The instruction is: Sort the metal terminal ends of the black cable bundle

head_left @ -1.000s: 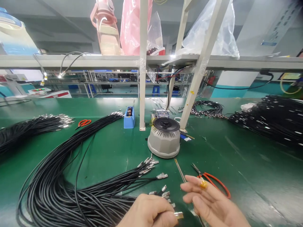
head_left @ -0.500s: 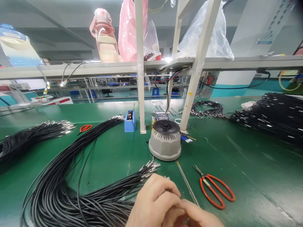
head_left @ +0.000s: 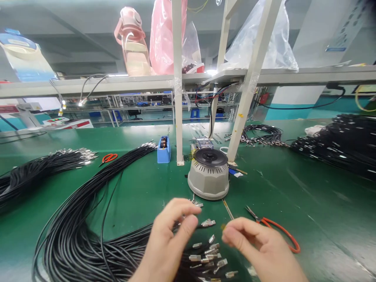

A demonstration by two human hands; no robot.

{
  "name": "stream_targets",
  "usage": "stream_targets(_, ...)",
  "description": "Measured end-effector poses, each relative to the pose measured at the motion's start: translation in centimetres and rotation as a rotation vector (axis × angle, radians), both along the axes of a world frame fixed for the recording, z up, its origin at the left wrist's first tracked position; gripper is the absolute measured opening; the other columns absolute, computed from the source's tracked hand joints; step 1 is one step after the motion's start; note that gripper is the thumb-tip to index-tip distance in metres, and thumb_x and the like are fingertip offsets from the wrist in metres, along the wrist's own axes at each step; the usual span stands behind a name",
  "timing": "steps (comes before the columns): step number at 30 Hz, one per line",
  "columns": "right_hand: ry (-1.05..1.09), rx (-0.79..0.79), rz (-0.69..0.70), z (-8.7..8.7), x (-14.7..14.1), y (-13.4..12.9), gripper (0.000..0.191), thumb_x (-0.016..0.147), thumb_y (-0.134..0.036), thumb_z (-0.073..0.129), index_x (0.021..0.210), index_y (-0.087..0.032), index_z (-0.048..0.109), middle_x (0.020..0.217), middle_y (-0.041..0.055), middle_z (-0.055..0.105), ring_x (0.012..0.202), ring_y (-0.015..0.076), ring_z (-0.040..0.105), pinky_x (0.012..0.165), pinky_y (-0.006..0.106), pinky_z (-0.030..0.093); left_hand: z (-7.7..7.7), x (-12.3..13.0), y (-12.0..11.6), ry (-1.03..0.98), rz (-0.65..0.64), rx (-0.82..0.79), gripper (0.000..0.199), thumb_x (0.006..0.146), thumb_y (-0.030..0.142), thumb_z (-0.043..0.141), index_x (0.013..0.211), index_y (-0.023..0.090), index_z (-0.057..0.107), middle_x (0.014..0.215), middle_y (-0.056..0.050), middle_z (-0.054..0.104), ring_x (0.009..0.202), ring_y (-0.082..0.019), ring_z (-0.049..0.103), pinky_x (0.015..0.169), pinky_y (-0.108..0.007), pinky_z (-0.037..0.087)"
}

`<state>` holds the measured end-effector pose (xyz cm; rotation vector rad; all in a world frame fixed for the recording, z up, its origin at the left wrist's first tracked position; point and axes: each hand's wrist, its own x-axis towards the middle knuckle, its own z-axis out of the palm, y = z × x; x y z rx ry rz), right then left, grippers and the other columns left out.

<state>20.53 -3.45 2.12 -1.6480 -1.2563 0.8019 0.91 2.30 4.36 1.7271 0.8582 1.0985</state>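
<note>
My left hand [head_left: 166, 244] hovers over a big bundle of black cables [head_left: 88, 231] whose ends carry small metal terminals [head_left: 207, 254]; its thumb and forefinger pinch at a terminal tip near the fan of ends. My right hand [head_left: 258, 248] is beside it on the right, fingers curled, forefinger and thumb pinched on a small yellowish piece I cannot make out. Red-handled scissors [head_left: 279, 233] lie just behind the right hand. A grey round tape dispenser [head_left: 209, 176] stands beyond both hands.
A second cable bundle [head_left: 38, 168] lies at far left with small orange scissors [head_left: 109, 158]. A blue tape holder [head_left: 163, 149] stands by a white post [head_left: 178, 98]. A heap of black cables [head_left: 340, 149] fills the right; a shelf [head_left: 117, 82] holds a pink bottle and bags.
My hands were clasped together half a second ago; they have come apart, the left lifting to the terminal tips and the right moving rightwards in front of the scissors.
</note>
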Motion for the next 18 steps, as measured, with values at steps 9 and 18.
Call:
stream_targets(9, -0.085, 0.011, 0.025, -5.1, 2.0, 2.8, 0.029, 0.077, -0.034, 0.059, 0.101, -0.028, 0.074, 0.105, 0.0046, 0.076, 0.098, 0.0277, 0.068, 0.088, 0.038, 0.050, -1.4, -0.8, 1.9, 0.418, 0.050, 0.017, 0.016, 0.088, 0.015, 0.057, 0.098, 0.023, 0.067, 0.092, -0.001, 0.064, 0.084, -0.018, 0.057, 0.074, -0.028, 0.045)
stream_targets(18, -0.045, 0.029, 0.043, -2.6, 0.8, 2.2, 0.023, 0.078, -0.031, 0.059, 0.100, -0.024, 0.062, 0.074, -0.0020, 0.069, 0.067, 0.0194, 0.061, 0.067, 0.030, 0.048, -2.5, 1.8, 0.8, 0.517, -0.117, 0.291, 0.018, 0.090, 0.013, 0.060, 0.102, 0.019, 0.073, 0.097, -0.005, 0.073, 0.090, -0.021, 0.064, 0.085, -0.031, 0.050)
